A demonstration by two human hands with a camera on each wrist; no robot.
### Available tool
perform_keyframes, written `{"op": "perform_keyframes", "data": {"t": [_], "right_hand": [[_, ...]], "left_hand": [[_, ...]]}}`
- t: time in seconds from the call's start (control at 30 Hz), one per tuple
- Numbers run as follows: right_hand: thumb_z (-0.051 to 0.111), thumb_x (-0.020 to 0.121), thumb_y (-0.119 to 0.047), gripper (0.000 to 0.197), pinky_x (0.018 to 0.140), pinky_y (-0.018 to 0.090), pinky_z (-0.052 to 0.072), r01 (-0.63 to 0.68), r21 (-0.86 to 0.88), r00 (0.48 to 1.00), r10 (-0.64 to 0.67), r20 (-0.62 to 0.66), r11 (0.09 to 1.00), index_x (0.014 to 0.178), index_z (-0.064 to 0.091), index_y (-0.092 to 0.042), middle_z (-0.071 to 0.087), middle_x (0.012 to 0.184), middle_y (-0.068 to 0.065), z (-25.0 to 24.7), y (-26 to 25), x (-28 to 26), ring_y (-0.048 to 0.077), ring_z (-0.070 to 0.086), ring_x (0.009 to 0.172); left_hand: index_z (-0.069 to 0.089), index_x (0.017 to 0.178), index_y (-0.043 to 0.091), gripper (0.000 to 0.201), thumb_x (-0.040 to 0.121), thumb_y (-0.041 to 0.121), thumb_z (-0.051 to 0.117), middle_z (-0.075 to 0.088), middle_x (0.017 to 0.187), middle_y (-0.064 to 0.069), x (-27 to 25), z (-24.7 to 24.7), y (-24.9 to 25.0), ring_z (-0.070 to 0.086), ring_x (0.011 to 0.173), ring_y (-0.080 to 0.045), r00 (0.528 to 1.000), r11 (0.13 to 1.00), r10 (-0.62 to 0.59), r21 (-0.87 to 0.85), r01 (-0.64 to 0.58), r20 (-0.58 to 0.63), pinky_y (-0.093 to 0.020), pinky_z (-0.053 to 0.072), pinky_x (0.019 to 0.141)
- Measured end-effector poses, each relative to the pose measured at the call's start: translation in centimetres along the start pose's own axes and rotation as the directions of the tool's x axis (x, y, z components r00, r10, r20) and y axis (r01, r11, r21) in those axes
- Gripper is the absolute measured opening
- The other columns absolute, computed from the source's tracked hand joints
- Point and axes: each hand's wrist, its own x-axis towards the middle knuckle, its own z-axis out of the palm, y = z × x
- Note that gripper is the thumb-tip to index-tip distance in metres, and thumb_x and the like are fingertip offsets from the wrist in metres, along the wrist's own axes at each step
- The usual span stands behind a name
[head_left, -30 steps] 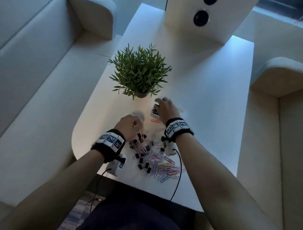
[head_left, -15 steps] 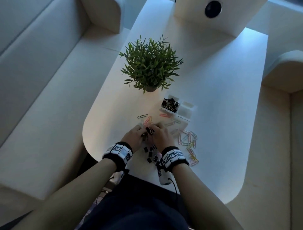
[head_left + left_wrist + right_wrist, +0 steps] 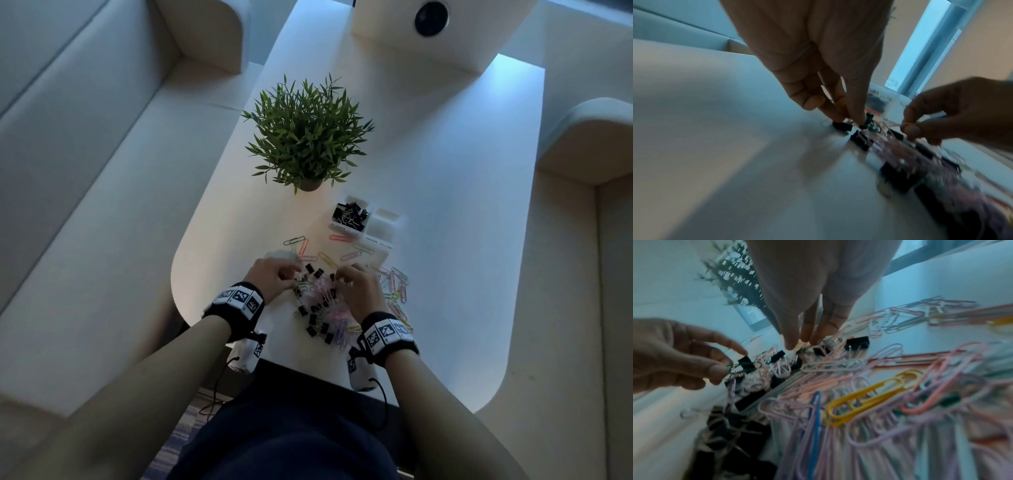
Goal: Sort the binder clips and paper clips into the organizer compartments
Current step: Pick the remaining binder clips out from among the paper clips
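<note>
Left hand (image 3: 270, 279): set over the near end of the table (image 3: 445, 205), fingers curled downward; in the right wrist view a green paper clip (image 3: 742, 367) is pinched between thumb and forefinger, its long axis roughly level and pointing away from the hand toward the pile.

Right hand (image 3: 359, 291): set just beside the left, fingers bunched and pointed down into the pile; in the left wrist view a thin pale clip appears to be pinched at the fingertips (image 3: 910, 129), though blur leaves the grip uncertain.

Mixed pile (image 3: 325, 308): black binder clips (image 3: 313, 322) and pastel paper clips (image 3: 397, 287) are heaped between and below both hands, near the table's near edge. A yellow paper clip (image 3: 869, 394) is seen lying flat on the heap, its long axis slanted. Further paper clips are scattered toward the right edge and between the hands and the organizer, lying at mixed angles.

Organizer (image 3: 390, 222): placed past the hands toward the table's middle, well apart from them. Its left compartment is filled with black binder clips (image 3: 349, 214); the right compartments appear pale, contents not discernible. Labels on the near wall are too small to read.

Potted plant (image 3: 305, 137): stood upright beyond the organizer, toward the left edge.
</note>
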Motion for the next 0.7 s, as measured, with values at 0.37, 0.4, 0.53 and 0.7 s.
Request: {"op": "perform_keyframes", "data": {"t": [0.37, 0.4, 0.53, 0.7], "right_hand": [[0.072, 0.079, -0.019, 0.009, 0.077, 0.032, 0.056, -0.386, 0.331, 0.859, 0.467, -0.211, 0.861, 0.087, 0.070, -0.015, 0.072, 0.079, 0.001, -3.4, 2.3, -1.1, 0.012, 0.068, 0.073], [0.071, 0.080, -0.019, 0.015, 0.080, 0.034, 0.056, -0.399, 0.256, 0.863, 0.454, -0.220, 0.881, 0.094, 0.068, -0.013, 0.072, 0.085, 0.004, -3.3, 2.4, -1.1, 0.014, 0.066, 0.077], [0.062, 0.087, -0.013, 0.020, 0.081, 0.034, 0.054, -0.173, 0.027, 0.961, 0.174, -0.213, 0.985, 0.107, 0.064, -0.011, 0.065, 0.103, 0.010, -2.0, 1.0, -1.0, 0.018, 0.061, 0.086], [0.060, 0.086, -0.004, 0.021, 0.083, 0.032, 0.053, 0.035, -0.120, 0.999, -0.038, -0.021, 0.992, 0.105, 0.066, -0.010, 0.066, 0.106, 0.010, 0.6, -0.9, 0.4, 0.021, 0.061, 0.090]], "left_hand": [[0.066, 0.078, 0.012, 0.015, 0.083, -0.001, 0.061, 0.066, 0.073, -0.009, 0.1, -1.3, -0.1, 0.062, 0.068, -0.017, 0.981, 0.875, -0.189, -0.447, 0.185, 0.037, -0.016, 0.053, 0.062], [0.065, 0.077, 0.010, 0.016, 0.083, -0.004, 0.060, 0.065, 0.072, -0.009, 0.1, -1.2, -0.1, 0.062, 0.065, -0.017, 0.978, 0.852, -0.203, -0.482, 0.203, 0.053, -0.014, 0.053, 0.061], [0.064, 0.072, 0.014, 0.017, 0.083, 0.001, 0.062, 0.064, 0.069, -0.006, 0.4, -1.1, 0.1, 0.060, 0.061, -0.015, 0.978, 0.917, -0.193, -0.339, 0.209, 0.080, -0.021, 0.051, 0.062], [0.067, 0.071, 0.019, 0.009, 0.076, 0.012, 0.068, 0.066, 0.074, -0.002, 0.5, -2.0, -0.9, 0.059, 0.071, -0.017, 0.972, 0.973, -0.209, -0.127, 0.195, -0.111, -0.026, 0.047, 0.070]]}}
